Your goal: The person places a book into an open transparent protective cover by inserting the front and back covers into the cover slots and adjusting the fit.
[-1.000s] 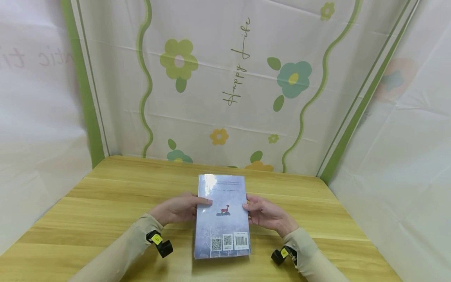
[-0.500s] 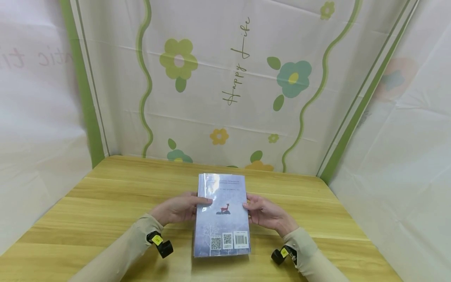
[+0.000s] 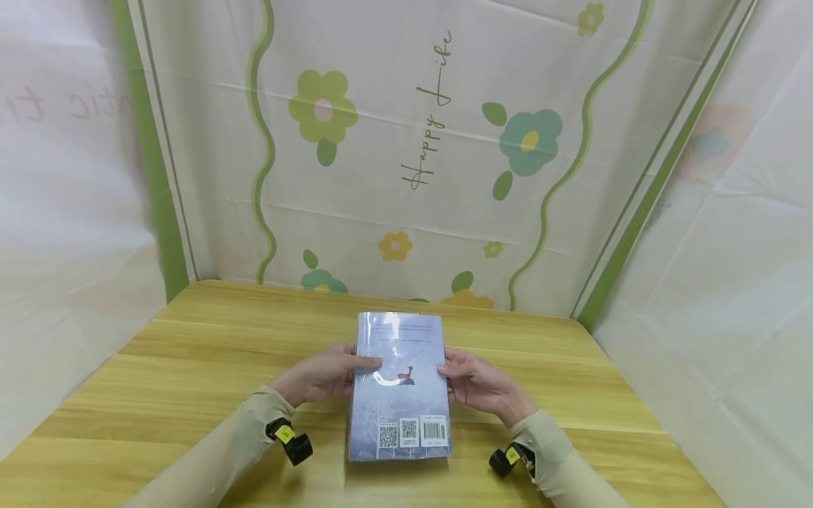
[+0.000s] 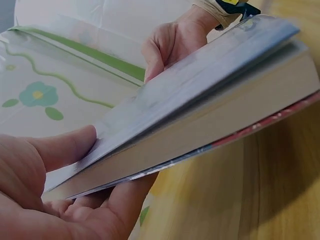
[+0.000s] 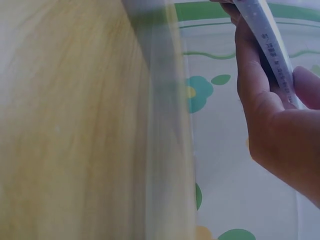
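Observation:
A thick paperback book [image 3: 400, 409] with a pale blue-violet cover is held up over the table, its back cover facing me. A small red deer, two QR codes and a barcode show on it. My left hand [image 3: 320, 374] grips the left edge, thumb on the cover and fingers underneath. On the opposite edge my right hand [image 3: 485, 384] holds the spine side, its thumb at the cover's border. In the left wrist view the page block of the book [image 4: 240, 105] faces the camera, the upper cover slightly lifted from it. The right wrist view shows printed characters along the spine [image 5: 272, 50].
The wooden table [image 3: 209, 367] spreads out beneath the hands. Behind it hangs a white cloth [image 3: 381, 162] with flowers and green wavy lines, and pale cloth walls stand at both sides. A small black camera [image 3: 295, 444] is strapped to the left wrist, another camera [image 3: 504, 460] to the right.
The book has tilted slightly, its lower edge rising a little, and the glare on its cover has shifted down toward the deer. Both hands keep their hold in nearly the same place.

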A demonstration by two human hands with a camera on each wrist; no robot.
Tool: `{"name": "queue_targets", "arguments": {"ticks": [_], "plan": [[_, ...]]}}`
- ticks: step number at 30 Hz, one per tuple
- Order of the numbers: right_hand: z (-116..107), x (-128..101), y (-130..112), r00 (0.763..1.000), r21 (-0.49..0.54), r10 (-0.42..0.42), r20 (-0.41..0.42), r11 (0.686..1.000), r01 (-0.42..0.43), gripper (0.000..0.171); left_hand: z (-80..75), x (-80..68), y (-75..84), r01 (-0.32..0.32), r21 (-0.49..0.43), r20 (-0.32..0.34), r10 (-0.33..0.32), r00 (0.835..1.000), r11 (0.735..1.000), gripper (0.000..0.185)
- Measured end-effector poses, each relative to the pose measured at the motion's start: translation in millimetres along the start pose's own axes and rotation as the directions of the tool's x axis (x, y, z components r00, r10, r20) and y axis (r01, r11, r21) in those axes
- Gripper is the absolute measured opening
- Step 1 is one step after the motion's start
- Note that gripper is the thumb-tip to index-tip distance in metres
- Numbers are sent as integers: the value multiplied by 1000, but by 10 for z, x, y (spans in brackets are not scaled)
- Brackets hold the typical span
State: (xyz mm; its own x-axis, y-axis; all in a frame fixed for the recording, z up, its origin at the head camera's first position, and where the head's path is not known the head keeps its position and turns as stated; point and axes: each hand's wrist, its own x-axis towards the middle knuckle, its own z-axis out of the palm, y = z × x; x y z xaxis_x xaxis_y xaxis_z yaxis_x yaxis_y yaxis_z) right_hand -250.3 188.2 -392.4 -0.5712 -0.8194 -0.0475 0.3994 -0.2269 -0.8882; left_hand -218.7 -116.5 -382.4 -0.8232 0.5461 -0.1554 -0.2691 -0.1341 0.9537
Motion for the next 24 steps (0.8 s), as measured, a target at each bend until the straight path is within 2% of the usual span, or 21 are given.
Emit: {"name": "queue_targets", "arguments": {"ticks": [4,8,17,24], "plan": [[30,-5,-11,1000,-58,-18,-24,998,16,50,-9,6,-4,-22,8,16,22,1000,1000,37],[99,-4,-32,995,-162,-45,-90,986,30,48,-18,4,3,-45,20,31,44,999,999,38],[261,16,-86,958,-276,-88,-274,961,9,45,-3,-26,52,-90,89,67,85,994,992,39],[317,14,-111,947,-313,-107,-302,950,8,41,28,-41,94,-123,124,82,114,990,985,38]]}}
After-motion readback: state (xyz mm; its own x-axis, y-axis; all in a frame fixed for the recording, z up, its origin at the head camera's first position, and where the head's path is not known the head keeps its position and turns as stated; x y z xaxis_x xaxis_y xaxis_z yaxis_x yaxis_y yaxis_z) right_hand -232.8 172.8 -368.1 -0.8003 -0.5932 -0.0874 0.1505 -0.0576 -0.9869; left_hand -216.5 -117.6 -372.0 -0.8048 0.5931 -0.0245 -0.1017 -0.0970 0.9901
